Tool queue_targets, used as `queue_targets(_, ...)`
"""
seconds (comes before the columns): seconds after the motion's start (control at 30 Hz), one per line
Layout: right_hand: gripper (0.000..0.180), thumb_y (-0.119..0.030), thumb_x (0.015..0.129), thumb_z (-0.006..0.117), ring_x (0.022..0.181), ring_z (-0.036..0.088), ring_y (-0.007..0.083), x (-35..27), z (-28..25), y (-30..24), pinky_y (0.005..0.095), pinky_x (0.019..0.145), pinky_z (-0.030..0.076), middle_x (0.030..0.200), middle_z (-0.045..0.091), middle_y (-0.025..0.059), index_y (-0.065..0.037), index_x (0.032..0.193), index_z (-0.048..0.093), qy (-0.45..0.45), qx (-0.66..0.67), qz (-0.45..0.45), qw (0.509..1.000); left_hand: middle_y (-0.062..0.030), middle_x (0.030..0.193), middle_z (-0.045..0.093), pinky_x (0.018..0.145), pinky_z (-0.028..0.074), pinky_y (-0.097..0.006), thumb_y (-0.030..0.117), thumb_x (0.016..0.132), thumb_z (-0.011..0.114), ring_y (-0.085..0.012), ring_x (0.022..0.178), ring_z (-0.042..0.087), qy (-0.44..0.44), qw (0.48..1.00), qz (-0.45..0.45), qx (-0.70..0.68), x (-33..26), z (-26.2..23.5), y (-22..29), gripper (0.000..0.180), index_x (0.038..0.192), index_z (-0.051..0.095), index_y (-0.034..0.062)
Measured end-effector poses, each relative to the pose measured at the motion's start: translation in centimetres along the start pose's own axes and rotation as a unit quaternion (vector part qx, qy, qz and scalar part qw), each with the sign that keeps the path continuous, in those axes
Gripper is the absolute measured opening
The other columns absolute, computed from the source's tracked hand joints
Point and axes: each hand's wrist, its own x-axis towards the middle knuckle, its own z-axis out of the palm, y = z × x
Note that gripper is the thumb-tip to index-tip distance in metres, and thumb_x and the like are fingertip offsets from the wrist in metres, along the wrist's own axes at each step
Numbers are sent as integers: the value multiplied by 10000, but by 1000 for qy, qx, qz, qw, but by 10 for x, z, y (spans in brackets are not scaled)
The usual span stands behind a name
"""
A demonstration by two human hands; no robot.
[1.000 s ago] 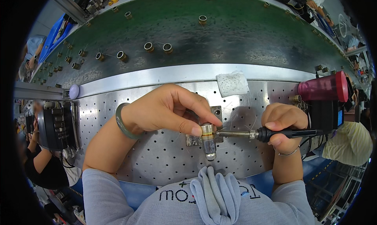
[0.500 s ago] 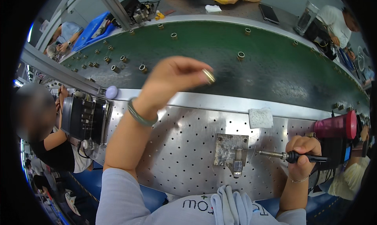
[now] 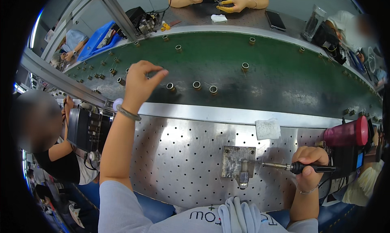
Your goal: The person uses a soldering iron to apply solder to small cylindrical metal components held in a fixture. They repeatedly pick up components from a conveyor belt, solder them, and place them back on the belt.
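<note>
My left hand (image 3: pixel 142 80) hangs over the left half of the green conveyor belt (image 3: pixel 284 74), with a gap between its thumb and curled fingers and nothing visibly held. Beyond that gap a ring-topped part shows in part. Just right of the hand, small brass-coloured ring-topped cylinders (image 3: pixel 213 90) with thin wires stand on the belt. In my right hand (image 3: pixel 310 166) is a soldering iron (image 3: pixel 298 167), its tip pointing left. That tip lies close to the right edge of a metal fixture (image 3: pixel 228 162), which carries a short upright-looking metal cylinder (image 3: pixel 243 177).
A perforated metal worktop (image 3: pixel 183 160) spans the front. On its back rail lies a white pad (image 3: pixel 268 129). A pink cup (image 3: pixel 345 133) stands right, black equipment (image 3: pixel 83 127) left. Across the belt, a person's hands (image 3: pixel 233 6) work at another bench.
My left hand has moved left along the belt and let go of the brass-coloured cylinder, which now stands on the belt. My right hand keeps hold of the soldering iron, slightly further left.
</note>
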Motion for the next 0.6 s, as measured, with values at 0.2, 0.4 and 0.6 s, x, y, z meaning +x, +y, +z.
queue_targets(0.2, 272, -186, 750, 769, 518, 487, 130, 2, 8, -5, 227, 465, 366, 639, 540, 70, 1, 805, 579, 10, -9, 27, 1000, -75, 858, 649, 757, 426, -342, 166, 709, 759, -253, 840, 574, -49, 999, 10, 2, -25, 4, 29, 209, 878, 712, 53)
queue_targets(0.4, 217, -81, 733, 753, 539, 504, 122, -1, 8, -2, 224, 500, 389, 674, 580, 86, 18, 824, 582, 50, -5, 48, 998, -54, 921, 665, 699, 448, -199, 9, 724, 759, -96, 802, 589, -372, 754, -146, -521, -29, -14, 136, 290, 1006, 692, -4)
queue_targets(0.6, 176, -39, 721, 733, 564, 532, 137, 2, 4, -4, 241, 520, 402, 666, 594, 76, 30, 834, 618, 1, -27, 0, 1000, -124, 977, 654, 786, 492, -250, -64, 728, 723, -157, 884, 617, -524, 537, -136, -647, -37, 4, 156, 294, 1018, 679, -43)
